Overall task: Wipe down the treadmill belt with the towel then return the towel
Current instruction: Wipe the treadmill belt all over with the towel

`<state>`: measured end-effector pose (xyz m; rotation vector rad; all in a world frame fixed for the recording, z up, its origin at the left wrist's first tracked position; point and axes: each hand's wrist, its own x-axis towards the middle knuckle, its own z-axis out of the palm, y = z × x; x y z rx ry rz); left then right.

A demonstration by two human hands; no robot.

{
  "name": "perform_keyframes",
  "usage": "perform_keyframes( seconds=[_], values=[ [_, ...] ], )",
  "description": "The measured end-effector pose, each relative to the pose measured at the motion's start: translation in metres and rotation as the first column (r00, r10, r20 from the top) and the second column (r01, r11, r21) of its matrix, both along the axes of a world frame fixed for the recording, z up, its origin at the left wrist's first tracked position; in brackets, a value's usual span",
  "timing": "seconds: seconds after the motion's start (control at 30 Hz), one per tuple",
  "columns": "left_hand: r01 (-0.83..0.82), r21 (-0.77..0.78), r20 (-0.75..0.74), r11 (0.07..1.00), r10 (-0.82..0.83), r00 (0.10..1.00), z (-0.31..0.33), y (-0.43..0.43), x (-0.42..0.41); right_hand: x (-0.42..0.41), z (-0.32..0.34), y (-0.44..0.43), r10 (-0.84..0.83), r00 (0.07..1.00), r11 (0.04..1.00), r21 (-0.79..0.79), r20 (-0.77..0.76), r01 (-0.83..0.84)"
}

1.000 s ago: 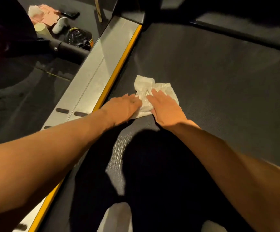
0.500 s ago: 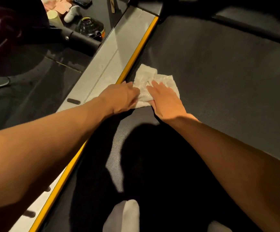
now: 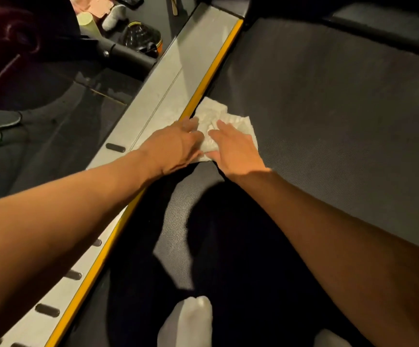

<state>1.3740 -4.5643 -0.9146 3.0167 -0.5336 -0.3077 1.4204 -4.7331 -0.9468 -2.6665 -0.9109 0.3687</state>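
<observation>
Under the fingers (image 3: 222,126) the towel (image 3: 239,126) looks like crumpled white paper or thin cloth. Right of them the belt (image 3: 328,116) is matt and finely dimpled; left of them the rail (image 3: 173,78) is dull grey metal.

Crumpled white towel (image 3: 224,126) lies flat on the dark treadmill belt (image 3: 328,108), at its left edge

A dim home workout corner: a treadmill belt (image 3: 328,108) with its grey side rail (image 3: 178,71), floor clutter at eleven o'clock.

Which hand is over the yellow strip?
The left hand: it crosses the yellow strip beside the towel, while the right hand lies wholly over the belt.
</observation>
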Motion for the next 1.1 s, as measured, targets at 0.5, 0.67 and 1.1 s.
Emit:
perform_keyframes(
  seconds=[0.5, 0.67, 1.1],
  values=[
    [0.012, 0.114, -0.153, 0.993, 0.006, 0.988, 0.008, -0.052, 0.007, -0.028, -0.010, -0.039, 0.010, 1.000, 0.997, 0.073, -0.014, -0.009],
    [0.292, 0.083, -0.084, 0.953, -0.286, 0.955, 0.005, -0.085, -0.033, -0.073, -0.008, -0.102, -0.019, 0.996, 0.991, 0.132, -0.088, 0.030],
    [0.594, 0.133, -0.008, 0.794, -0.598, 0.801, -0.009, -0.158, 0.003, -0.072, -0.005, -0.182, -0.122, 0.993, 0.983, 0.142, 0.003, 0.120]
  ],
)
